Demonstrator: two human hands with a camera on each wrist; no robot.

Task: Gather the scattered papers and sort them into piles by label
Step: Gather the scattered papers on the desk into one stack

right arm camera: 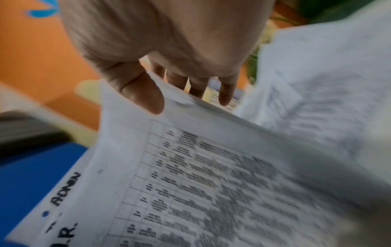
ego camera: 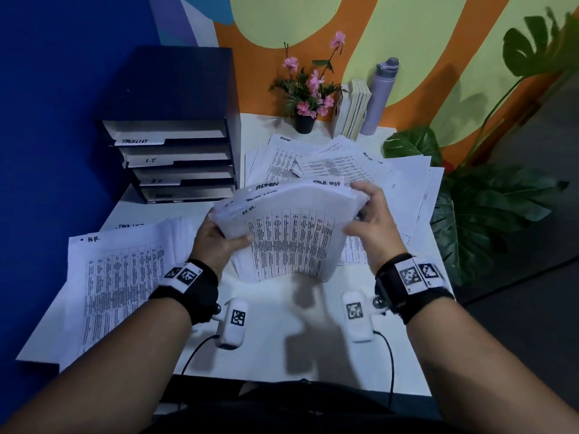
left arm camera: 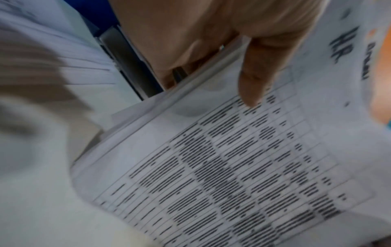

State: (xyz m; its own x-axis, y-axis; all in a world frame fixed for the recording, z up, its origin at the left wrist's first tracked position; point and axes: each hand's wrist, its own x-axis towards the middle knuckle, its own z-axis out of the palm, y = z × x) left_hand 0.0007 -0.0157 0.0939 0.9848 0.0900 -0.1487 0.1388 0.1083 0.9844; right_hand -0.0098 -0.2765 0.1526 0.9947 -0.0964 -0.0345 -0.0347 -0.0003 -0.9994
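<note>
Both hands hold a fanned stack of printed papers (ego camera: 291,230) above the middle of the white desk (ego camera: 282,324). Its front sheet is labelled H.R.; sheets behind it read ADMIN and TASK LIST. My left hand (ego camera: 219,236) grips the stack's left edge, thumb (left arm camera: 251,86) on the front sheet (left arm camera: 232,167). My right hand (ego camera: 366,220) pinches the right edge, thumb (right arm camera: 146,97) in front and fingers behind the stack (right arm camera: 211,175). A pile topped by an H.R. sheet (ego camera: 116,283) lies at the left. Scattered sheets (ego camera: 344,164) cover the desk's far right.
A dark tray rack (ego camera: 175,158) with slots labelled TASK LIST, I.T, H.R and ADMIN stands at the back left. A flower pot (ego camera: 305,120), books (ego camera: 354,111) and a bottle (ego camera: 379,95) line the wall. A large leafy plant (ego camera: 488,202) borders the desk's right edge.
</note>
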